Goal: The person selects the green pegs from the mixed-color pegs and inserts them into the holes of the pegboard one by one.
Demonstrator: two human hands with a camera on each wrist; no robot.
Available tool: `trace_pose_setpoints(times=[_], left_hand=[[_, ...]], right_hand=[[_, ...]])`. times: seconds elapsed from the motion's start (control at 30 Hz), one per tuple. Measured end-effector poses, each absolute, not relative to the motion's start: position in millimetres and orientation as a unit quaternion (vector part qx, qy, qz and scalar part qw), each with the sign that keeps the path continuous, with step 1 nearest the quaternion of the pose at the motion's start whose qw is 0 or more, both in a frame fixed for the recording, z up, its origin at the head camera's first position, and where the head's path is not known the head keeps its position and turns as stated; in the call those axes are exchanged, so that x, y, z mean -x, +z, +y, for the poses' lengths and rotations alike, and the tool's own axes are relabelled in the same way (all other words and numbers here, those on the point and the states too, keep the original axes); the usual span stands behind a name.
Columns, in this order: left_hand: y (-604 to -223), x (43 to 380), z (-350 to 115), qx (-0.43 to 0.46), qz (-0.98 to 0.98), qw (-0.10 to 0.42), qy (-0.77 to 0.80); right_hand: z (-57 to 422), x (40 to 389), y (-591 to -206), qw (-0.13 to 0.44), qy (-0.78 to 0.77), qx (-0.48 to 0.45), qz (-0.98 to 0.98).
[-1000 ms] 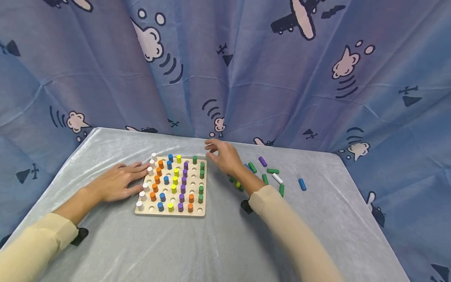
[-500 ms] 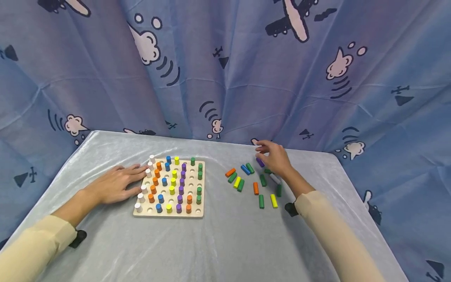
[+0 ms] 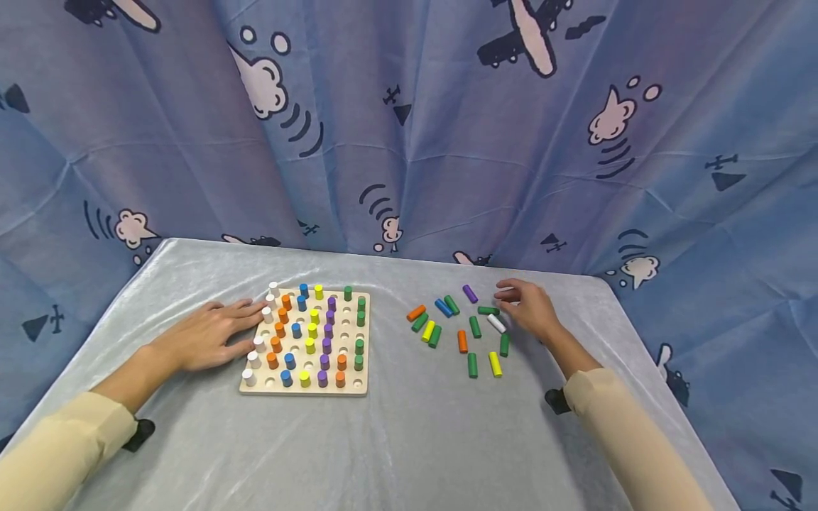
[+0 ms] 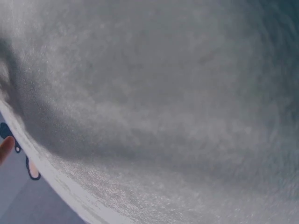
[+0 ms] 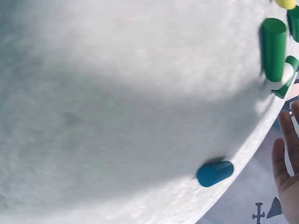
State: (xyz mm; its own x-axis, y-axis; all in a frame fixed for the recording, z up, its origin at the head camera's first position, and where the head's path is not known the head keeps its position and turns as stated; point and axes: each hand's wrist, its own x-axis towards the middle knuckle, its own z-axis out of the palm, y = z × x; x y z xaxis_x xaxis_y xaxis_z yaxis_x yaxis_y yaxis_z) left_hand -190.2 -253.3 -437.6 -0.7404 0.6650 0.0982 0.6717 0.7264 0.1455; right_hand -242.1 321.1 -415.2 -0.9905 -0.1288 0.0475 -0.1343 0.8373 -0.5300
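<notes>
A wooden pegboard (image 3: 366,383) stands on the table, with columns of white, orange, blue, yellow, purple and green pegs upright in its holes. My left hand (image 3: 207,335) lies flat beside it, fingertips at the board's left edge. To the right of the loose pegs hovers my right hand (image 3: 529,310), fingers loosely bent and holding nothing. Nearest to it is a white peg (image 3: 496,323), with a green peg (image 3: 488,311) beside it. The right wrist view shows a blue peg (image 5: 215,173) below the fingers (image 5: 279,161); the right arm hides it in the head view.
Loose green, yellow, orange, blue and purple pegs lie scattered right of the board, among them a purple peg (image 3: 470,294) and a yellow peg (image 3: 495,364). The grey cloth-covered table (image 3: 409,440) ends at a blue patterned curtain (image 3: 422,142).
My right hand has moved from the board's far right corner across the loose pegs to their right side, then slightly nearer me. The left hand has stayed at the board.
</notes>
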Motion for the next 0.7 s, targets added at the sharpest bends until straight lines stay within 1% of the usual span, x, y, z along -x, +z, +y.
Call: trace_pose_setpoints(times=[0.37, 0.7], left_hand=[[-437.1, 189.3, -253.8, 0.358, -0.929, 0.014, -0.087], [-436.4, 189.7, -253.7, 0.354, -0.931, 0.009, -0.087]], right_hand=[[325.8, 236.9, -427.0, -0.037, 0.287, -0.061, -0.955], [326.2, 236.6, -433.5, -0.005, 0.267, -0.069, -0.961]])
